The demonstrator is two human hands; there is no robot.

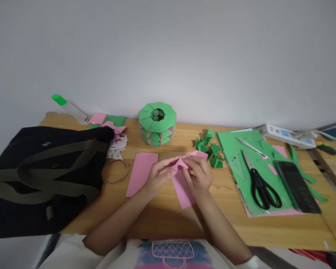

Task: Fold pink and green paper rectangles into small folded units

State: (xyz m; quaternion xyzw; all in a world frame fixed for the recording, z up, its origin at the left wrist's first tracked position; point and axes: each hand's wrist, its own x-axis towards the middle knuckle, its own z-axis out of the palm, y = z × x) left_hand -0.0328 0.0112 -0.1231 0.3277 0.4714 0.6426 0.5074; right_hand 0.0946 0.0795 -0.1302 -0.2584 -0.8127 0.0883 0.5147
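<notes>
A folded piece of pink paper (182, 163) is held up over the table between both hands. My left hand (160, 175) pinches its left side, and my right hand (198, 175) grips its right part, fingers closed round it. Beneath them a pink strip (183, 189) lies on the wood. A stack of pink rectangles (142, 173) lies left of my left hand. Behind the hands stands a round green and pink folded-paper form (157, 125) with an open middle. Small folded green pieces (214, 149) are heaped just beyond my right hand.
At the left lie a black bag (44, 175), a cord loop (126, 175) and white scraps (117, 148). Green sheets (226, 144) at the right carry scissors (260, 186), a pen (252, 147) and a phone (295, 183). A power strip (287, 136) is behind them.
</notes>
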